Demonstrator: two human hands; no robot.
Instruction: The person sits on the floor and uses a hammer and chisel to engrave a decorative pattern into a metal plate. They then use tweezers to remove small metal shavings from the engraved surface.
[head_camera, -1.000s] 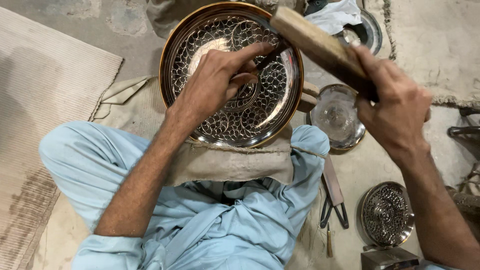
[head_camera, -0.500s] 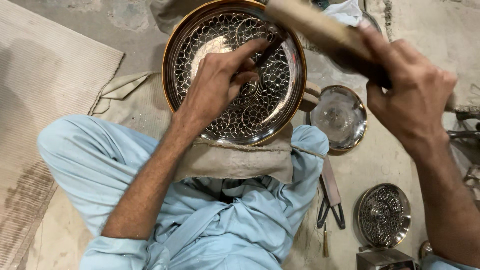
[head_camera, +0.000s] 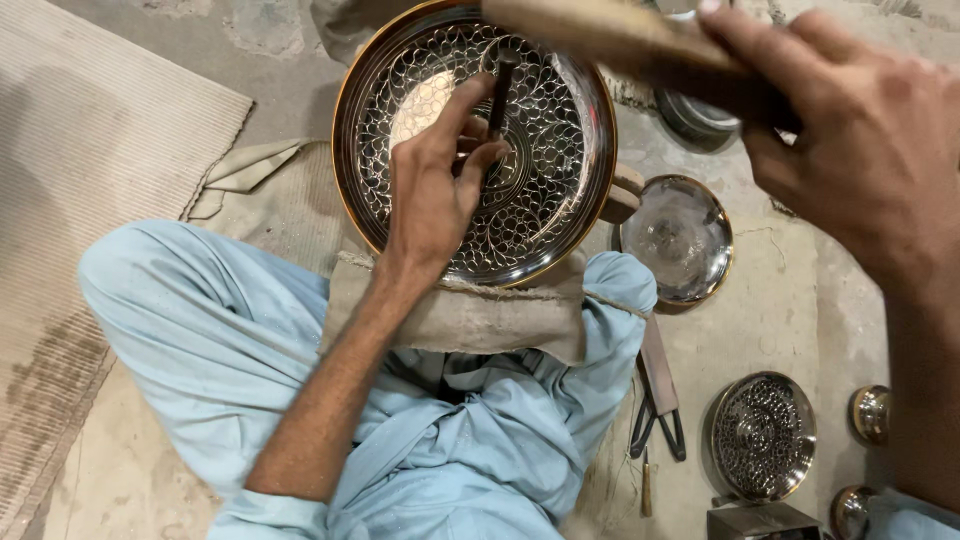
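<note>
A large round metal plate (head_camera: 560, 215) with an engraved scale-like pattern rests on a cloth pad (head_camera: 480, 320) over my lap. My left hand (head_camera: 435, 195) lies on the plate and pinches a dark metal punch (head_camera: 497, 95), its tip set on the pattern near the plate's centre. My right hand (head_camera: 860, 150) is raised at the upper right, gripping the handle of a wooden mallet (head_camera: 610, 35) that hangs blurred above the plate's far rim.
A small shiny bowl (head_camera: 678, 240) lies right of the plate. An engraved small plate (head_camera: 762, 435), shears (head_camera: 657, 420), a thin tool (head_camera: 646, 485) and little round metal pieces (head_camera: 872, 412) lie on the concrete floor at the right. A woven mat (head_camera: 90, 180) covers the left.
My right hand has lifted the mallet up and toward the camera. The left hand has kept the punch on the plate; the view has shifted closer.
</note>
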